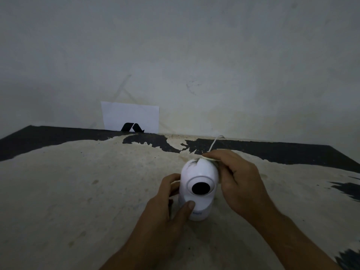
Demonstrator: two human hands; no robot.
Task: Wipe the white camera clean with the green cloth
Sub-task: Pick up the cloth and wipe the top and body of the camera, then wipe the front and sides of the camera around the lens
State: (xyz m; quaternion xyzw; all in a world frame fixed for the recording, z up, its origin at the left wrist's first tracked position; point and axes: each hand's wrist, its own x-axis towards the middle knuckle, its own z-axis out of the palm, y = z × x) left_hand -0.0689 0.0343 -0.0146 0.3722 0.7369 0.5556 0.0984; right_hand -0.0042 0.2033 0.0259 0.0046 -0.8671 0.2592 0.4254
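The white camera (197,173) stands upright on the worn table (87,191), its round black lens facing me. Dark smudges mark the top left of its dome. My left hand (165,201) grips the camera's base from the left, thumb pressed on the front below the lens. My right hand (239,180) rests against the right side of the dome, fingers closed on a pale green cloth (211,159), of which only a thin edge shows under the fingertips. A white cable (214,143) runs from behind the camera toward the wall.
A white paper with a black logo (130,117) leans against the wall (194,55) at the table's back edge. The tabletop is beige with black patches along the back and right side.
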